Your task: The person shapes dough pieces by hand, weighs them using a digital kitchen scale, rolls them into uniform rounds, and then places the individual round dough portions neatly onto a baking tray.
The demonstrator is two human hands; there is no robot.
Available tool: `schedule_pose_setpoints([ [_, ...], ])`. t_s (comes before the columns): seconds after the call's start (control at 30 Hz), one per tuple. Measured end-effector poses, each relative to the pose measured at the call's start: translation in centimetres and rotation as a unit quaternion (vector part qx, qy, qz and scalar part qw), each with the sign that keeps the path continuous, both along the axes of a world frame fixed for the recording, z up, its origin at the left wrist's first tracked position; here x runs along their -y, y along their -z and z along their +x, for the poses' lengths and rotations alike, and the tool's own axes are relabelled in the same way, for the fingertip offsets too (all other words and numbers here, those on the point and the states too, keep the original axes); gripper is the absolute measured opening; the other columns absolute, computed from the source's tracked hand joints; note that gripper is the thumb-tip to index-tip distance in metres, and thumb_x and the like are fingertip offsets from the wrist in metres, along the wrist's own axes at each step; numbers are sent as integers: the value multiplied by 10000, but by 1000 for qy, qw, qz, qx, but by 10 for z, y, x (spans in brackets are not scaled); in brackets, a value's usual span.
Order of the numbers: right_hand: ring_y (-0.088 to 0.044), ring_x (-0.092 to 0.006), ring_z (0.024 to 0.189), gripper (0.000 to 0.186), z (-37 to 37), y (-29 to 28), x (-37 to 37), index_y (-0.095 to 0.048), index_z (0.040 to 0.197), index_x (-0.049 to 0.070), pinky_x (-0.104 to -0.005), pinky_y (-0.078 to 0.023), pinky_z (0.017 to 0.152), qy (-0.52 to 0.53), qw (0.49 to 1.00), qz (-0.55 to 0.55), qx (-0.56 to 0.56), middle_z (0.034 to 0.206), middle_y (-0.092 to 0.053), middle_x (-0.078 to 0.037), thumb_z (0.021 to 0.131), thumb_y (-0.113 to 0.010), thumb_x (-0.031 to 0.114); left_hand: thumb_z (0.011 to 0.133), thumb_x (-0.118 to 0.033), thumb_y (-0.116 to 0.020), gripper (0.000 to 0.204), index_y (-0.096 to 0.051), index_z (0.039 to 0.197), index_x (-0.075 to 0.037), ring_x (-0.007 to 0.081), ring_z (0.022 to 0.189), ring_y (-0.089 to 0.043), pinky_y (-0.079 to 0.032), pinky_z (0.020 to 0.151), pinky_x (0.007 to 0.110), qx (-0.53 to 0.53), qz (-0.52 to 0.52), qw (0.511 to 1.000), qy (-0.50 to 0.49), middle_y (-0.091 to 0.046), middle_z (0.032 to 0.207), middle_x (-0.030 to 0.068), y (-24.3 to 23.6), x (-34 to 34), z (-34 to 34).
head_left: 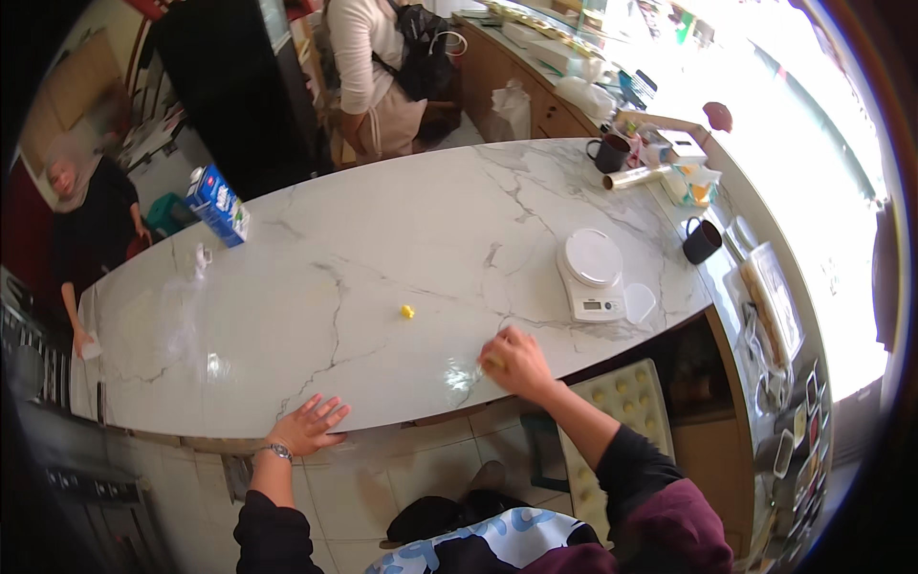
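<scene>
My left hand [311,426] rests on the near edge of the marble-patterned table [382,230], its fingers spread and nothing in it. To the right, my right hand [517,363] is curled low over the tabletop, slightly blurred. A pale yellow dough piece [493,361] shows between its fingers, mostly hidden. A small bright yellow lump [407,312] lies by itself near the middle of the table. Below the table edge, by my right forearm, is a tray [660,375] with several pale yellow dough balls in rows.
A white kitchen scale [593,277] stands right, beside a clear plastic lid [640,302]. Dark mugs [703,241], a film roll [637,177] and packets sit at the far right. A blue milk carton [219,207] stands far left. Two people are beyond the table; one wipes its left end.
</scene>
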State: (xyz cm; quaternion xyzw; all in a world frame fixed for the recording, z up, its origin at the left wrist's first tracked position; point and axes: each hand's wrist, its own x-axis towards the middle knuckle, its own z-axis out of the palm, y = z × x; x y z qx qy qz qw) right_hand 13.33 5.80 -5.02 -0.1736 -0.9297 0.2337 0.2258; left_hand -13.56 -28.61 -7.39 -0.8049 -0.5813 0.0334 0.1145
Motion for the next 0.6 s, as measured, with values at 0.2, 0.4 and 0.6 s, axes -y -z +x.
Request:
schedule_pose_setpoints([
  [0.2, -546, -292, 822, 174, -68, 15, 28, -491, 851, 82, -365, -443, 782, -46, 988, -149, -11, 785, -538, -85, 816, -640, 165, 827, -345, -627, 106, -628, 931, -326, 220, 1288, -367, -322, 1072, 411, 2, 26, 1000, 12, -421, 1377, -10, 5, -4, 0],
  [0.4, -558, -282, 771, 177, 0, 35, -32, -496, 789, 77, -390, -438, 627, -80, 993, -82, -12, 835, -560, -80, 712, -648, 29, 825, -331, -632, 144, -605, 966, -336, 219, 1293, -363, -313, 1081, 405, -3, 41, 999, 16, -410, 1385, -11, -4, -8, 2],
  [0.6, -537, -319, 799, 152, -76, 24, -8, -493, 836, 72, -405, -406, 752, -28, 997, -57, -52, 797, -553, -94, 736, -606, 58, 826, -332, -625, 155, -599, 979, -324, 217, 1295, -358, -314, 1078, 401, 5, 42, 999, 27, -402, 1395, -10, 8, -14, -2],
])
